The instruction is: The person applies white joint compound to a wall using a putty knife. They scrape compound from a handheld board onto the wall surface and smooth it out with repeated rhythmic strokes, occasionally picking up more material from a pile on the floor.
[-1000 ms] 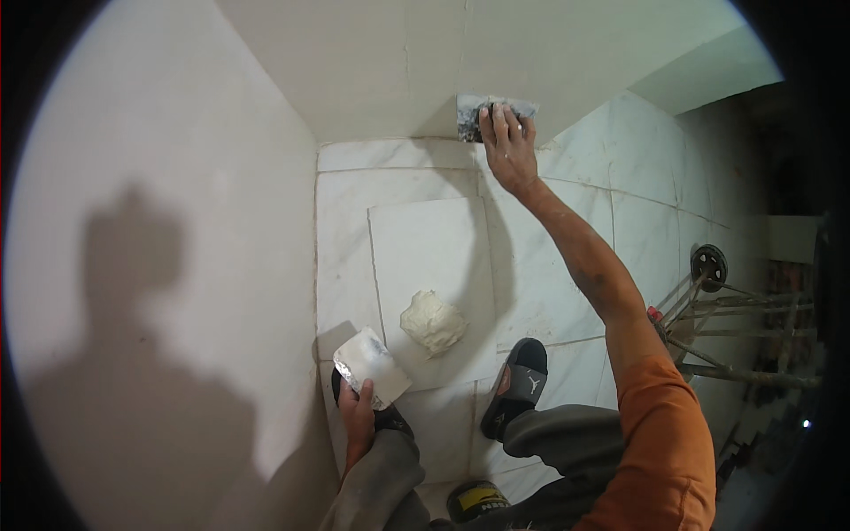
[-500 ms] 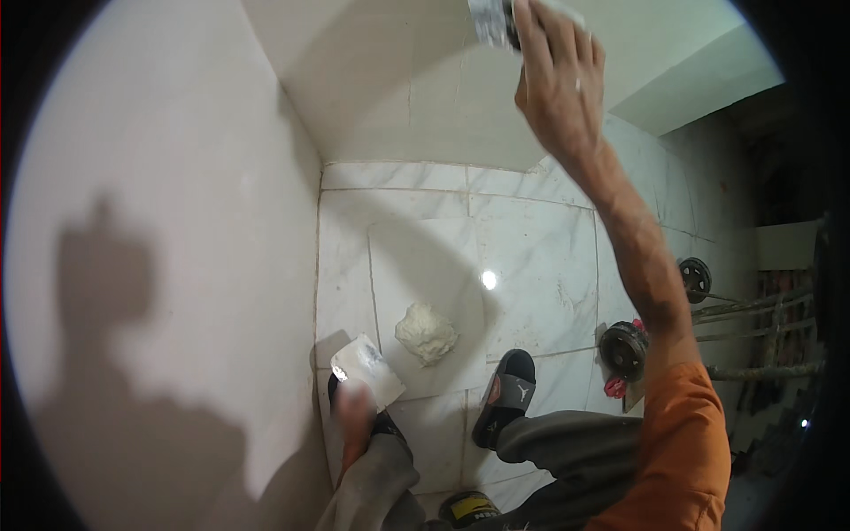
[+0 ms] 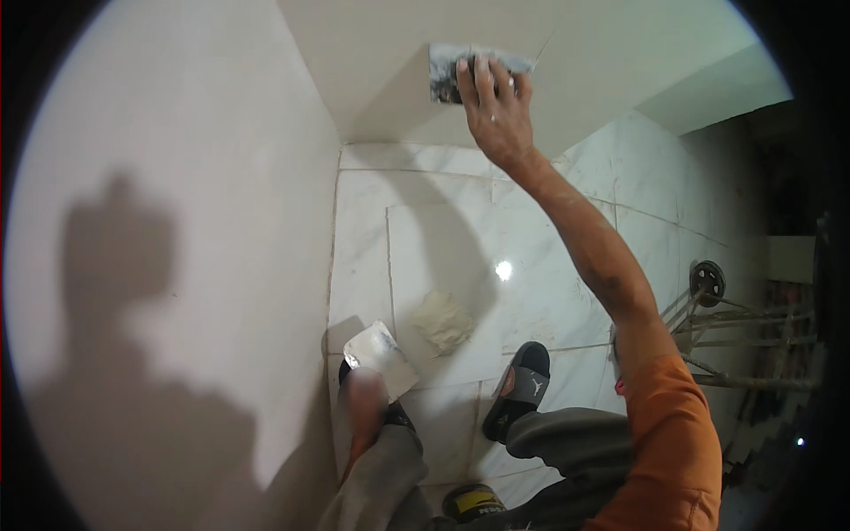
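Note:
My right hand point(image 3: 500, 111) grips a wide metal putty knife point(image 3: 443, 75), its smeared flat blade lying against the facing wall point(image 3: 372, 53). Low on the left, my left hand point(image 3: 363, 403) holds a second putty knife point(image 3: 387, 358) with a broad blade coated in off-white putty. That hand is blurred, and its grip is partly hidden. Between my feet and the wall, a lump of cream putty point(image 3: 444, 323) sits on a pale flat sheet or tile point(image 3: 474, 367) on the floor.
A plain wall point(image 3: 221, 106) rises on the left, bearing my shadow. My sandalled feet point(image 3: 518, 389) stand on marble-patterned tiles. At right is a metal frame with wheels point(image 3: 707, 283). A dark container with a yellow label point(image 3: 474, 503) stands near my legs.
My right hand has come down and left along the facing wall with its putty knife. My left hand stays low, holding the other one. The whole view has shifted slightly.

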